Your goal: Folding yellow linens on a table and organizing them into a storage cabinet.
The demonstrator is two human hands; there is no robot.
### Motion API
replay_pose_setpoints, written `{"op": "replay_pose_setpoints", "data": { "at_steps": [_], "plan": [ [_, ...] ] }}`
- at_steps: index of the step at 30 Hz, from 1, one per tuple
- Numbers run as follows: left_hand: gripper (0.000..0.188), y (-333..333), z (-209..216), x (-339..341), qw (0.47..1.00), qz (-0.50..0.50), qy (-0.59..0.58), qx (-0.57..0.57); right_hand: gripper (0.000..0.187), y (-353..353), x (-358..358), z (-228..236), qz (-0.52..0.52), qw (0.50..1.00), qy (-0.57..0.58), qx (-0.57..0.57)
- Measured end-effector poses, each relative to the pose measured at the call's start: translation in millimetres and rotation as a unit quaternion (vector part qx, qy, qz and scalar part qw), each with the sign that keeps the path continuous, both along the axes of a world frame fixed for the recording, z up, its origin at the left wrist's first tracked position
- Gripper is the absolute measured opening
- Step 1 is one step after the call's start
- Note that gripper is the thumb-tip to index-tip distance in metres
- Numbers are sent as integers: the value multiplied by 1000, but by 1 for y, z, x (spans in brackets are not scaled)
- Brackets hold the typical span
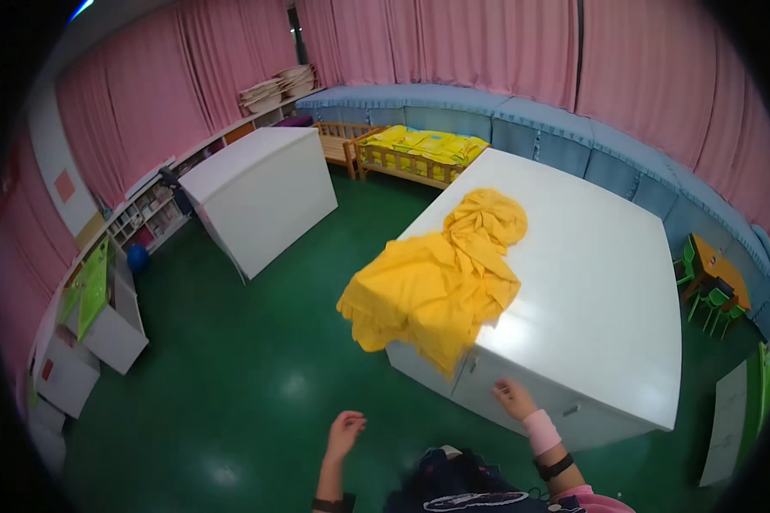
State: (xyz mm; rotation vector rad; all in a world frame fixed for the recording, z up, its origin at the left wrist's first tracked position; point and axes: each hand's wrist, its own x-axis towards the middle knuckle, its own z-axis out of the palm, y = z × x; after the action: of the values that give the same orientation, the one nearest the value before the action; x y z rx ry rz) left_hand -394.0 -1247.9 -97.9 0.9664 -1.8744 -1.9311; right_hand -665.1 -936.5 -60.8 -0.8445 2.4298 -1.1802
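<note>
A crumpled yellow cloth (pixel 428 286) lies across the left front corner of a white cabinet (pixel 590 256), with its lower end hanging over the edge. Its far end is bunched into a rounded heap. My right hand (pixel 513 398), below a pink cuff, is in front of the cabinet near a door handle, fingers loosely bent and apart, holding nothing. Above the green floor, left of the cabinet, my left hand (pixel 346 429) is raised with relaxed, partly curled fingers and nothing visible in them. Neither hand touches the cloth.
Another white cabinet (pixel 269 201) stands to the left. Behind are a wooden cot (pixel 423 154) with yellow bedding and a long blue-covered bench (pixel 488 101). At right are a small orange table (pixel 717 267) and green chairs (pixel 710 299). A blue ball (pixel 137 257) sits by the left shelves.
</note>
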Motion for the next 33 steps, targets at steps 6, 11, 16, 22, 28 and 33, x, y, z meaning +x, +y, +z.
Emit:
{"op": "replay_pose_setpoints", "data": {
  "at_steps": [6, 11, 16, 22, 28, 33],
  "plan": [
    [24, -50, 22, -207, 954, -186, 44, -232, 46, -66, -119, -38, -209, 937, -237, -147],
    [37, -57, 10, -324, 854, -158, 27, -495, 32, -139, -159, -25, -219, 888, -364, -176],
    [24, -82, -3, -382, 768, -146, 9, -623, 15, -141, -180, -19, -281, 788, -438, -329],
    [6, -211, 25, -424, 931, -132, 78, -330, 37, 101, -230, 20, -325, 698, -155, -619],
    [7, -241, 136, -466, 936, -277, 127, -177, 25, 217, -212, 109, -509, 660, 33, -552],
    [58, -266, 28, -421, 829, -288, -27, -478, 28, 217, -161, 31, -729, 502, -29, -464]
  ]
}}
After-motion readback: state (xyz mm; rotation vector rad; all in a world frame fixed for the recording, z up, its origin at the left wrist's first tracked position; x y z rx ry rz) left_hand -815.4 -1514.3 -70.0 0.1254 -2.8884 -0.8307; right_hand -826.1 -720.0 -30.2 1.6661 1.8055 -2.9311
